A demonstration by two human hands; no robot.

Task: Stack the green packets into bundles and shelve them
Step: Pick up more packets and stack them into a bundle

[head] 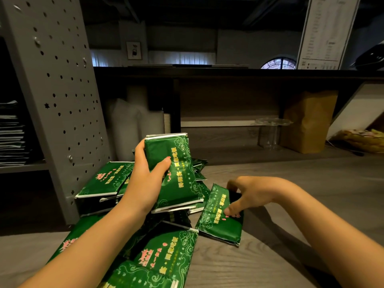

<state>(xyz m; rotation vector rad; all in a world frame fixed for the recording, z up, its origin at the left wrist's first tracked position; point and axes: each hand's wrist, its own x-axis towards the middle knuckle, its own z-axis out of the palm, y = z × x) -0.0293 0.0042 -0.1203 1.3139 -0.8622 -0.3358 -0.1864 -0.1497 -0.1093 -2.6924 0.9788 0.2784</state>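
Green packets [166, 256] with gold and pink print lie overlapping at the near edge of the wood-grain floor [228, 271], closest to my view; just beyond them the left hand [145, 179] holds a thin bundle [174, 173] of the same packets upright above the heap, thumb pressed across its printed front, fingers curled round its left edge to the back; to the right, the right hand [249, 194] pinches a single packet [218, 221], thumb on its face, fingers curled behind its upper edge; that packet is tilted, its lower edge resting on the floor just beside the heap; more packets [104, 183] are piled against the foot of a grey perforated shelf upright [56, 90] at the left; on the shelf past it I make out a stack of flat dark items [12, 134], too dim to identify; further back, under a dark counter [228, 73], stand a brown paper bag [307, 121] and clear plastic cups [268, 132].
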